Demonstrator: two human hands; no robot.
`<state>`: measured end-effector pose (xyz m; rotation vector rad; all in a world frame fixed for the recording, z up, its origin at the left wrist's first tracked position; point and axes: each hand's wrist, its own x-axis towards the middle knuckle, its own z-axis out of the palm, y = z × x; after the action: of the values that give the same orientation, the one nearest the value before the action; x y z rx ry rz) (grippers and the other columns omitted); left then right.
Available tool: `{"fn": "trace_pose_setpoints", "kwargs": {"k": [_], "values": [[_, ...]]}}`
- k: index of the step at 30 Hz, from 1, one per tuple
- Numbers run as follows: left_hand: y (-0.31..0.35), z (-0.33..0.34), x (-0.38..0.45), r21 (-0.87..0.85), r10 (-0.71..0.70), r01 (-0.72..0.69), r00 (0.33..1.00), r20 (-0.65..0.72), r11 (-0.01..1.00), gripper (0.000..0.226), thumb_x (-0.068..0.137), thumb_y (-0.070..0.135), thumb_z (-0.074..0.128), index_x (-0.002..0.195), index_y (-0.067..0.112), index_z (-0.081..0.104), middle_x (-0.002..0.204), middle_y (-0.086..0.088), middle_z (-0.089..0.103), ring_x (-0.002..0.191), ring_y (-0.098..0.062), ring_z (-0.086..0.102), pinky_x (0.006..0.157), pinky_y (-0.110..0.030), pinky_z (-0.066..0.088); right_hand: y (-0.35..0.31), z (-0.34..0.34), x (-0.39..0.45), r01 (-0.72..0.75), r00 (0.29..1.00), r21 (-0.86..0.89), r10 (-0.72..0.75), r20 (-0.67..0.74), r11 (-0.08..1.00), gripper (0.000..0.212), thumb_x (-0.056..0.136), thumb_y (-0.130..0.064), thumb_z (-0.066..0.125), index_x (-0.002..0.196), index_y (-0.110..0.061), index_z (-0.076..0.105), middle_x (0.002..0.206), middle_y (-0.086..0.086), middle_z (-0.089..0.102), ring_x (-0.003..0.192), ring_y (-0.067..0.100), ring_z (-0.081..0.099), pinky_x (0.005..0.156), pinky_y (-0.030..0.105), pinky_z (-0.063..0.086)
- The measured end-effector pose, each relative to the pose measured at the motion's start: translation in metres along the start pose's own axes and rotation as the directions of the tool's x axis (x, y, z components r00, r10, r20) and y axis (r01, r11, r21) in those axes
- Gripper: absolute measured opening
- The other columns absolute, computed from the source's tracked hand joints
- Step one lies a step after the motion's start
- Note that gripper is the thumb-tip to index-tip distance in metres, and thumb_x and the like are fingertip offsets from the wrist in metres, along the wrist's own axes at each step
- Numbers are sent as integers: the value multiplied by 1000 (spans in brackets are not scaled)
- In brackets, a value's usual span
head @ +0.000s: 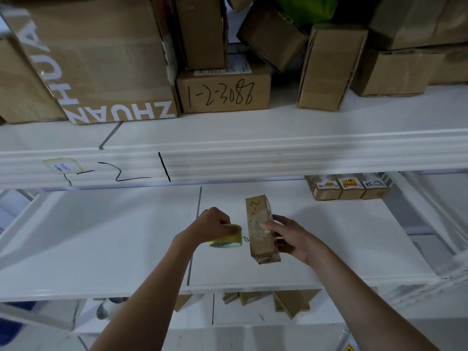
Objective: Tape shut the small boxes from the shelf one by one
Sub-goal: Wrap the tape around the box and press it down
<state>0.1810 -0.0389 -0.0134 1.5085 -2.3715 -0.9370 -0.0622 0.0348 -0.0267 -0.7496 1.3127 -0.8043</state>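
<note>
the white shelf (253,153) fills the view in tiers, its upper board crowded with big cardboard cartons (101,59), one lettered in white and one marked in black pen, while the middle board below is mostly bare, with three little labelled boxes (349,187) parked well off at its far right. over that middle board the small box (260,229) in hand stands on end, tilted slightly, a narrow brown carton with pen marks on its top face and a glossy strip of clear tape already across it. it looks light and fairly stiff, though thin card like this probably dents if squeezed hard, and the taped patches are likely slick; the bare cardboard edges seem the surest place to hold. the right hand (291,239) grips it from the right side, thumb laid across the taped front face, the other fingers curled behind it. just left of the box, close but apart, the left hand (212,224) clasps the tape roll (226,239) from above, fingers curled over its yellowish rim. whether a free end of tape runs to the box i cannot tell; only a small dark squiggle shows in the gap.
</note>
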Motion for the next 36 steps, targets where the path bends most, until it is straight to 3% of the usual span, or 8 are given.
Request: {"fn": "trace_pose_setpoints", "kwargs": {"k": [4,8,14,19,22,25,28,36], "values": [[7,6,2,-34,9,-10,1000,-23,999,45,89,39,73,48,30,56,46,11,44,47,-6,39,51,-18,31,3,3,-1,0,1000,79,-1,19,997,79,66,-37,90,134,-18,56,110,14,75,101,31,73,82,43,60],[13,7,5,-68,-10,9,1000,-20,998,42,85,39,76,48,29,59,44,12,44,46,-5,39,48,-15,30,5,5,-2,-7,997,129,-3,77,992,53,84,-31,78,132,-15,61,118,14,72,107,30,71,80,39,59],[18,13,6,-47,-4,3,1000,-23,999,29,85,40,76,63,22,70,52,12,56,49,-1,50,49,-10,35,0,0,-6,-29,992,168,7,129,985,41,88,-28,72,126,-15,69,121,9,72,118,28,62,81,37,57],[17,21,7,-23,-44,42,995,-85,999,32,86,40,73,70,12,74,58,3,62,55,-6,55,55,-22,45,-2,2,-7,-31,991,88,20,130,996,45,87,-32,72,127,-12,67,118,10,72,107,26,67,83,41,58],[21,25,7,20,-45,47,995,-92,999,29,82,39,74,68,14,74,61,2,62,58,-10,56,60,-31,51,-3,14,-7,-62,994,-51,66,88,997,54,85,-48,74,129,-19,60,124,7,68,115,28,63,89,44,57],[29,29,8,84,-15,23,996,-90,996,27,77,36,76,56,29,60,54,13,54,54,-6,51,51,-20,38,-3,26,-3,-13,1000,-201,11,-7,980,64,73,-51,83,127,-24,61,120,1,68,112,22,63,94,41,54],[30,26,9,93,12,-5,997,-71,996,31,83,36,73,57,27,59,52,15,48,51,-6,47,51,-16,32,1,24,2,-25,999,-143,19,-44,989,60,74,-37,87,127,-19,63,117,3,71,109,23,66,93,41,55],[7,-4,-1,-219,25,5,990,135,976,57,89,41,72,58,0,46,58,-3,33,57,-15,30,55,-24,25,4,10,-1,-48,994,-93,38,-104,994,48,80,-27,82,121,-10,65,107,9,75,101,26,71,88,43,59]]}}
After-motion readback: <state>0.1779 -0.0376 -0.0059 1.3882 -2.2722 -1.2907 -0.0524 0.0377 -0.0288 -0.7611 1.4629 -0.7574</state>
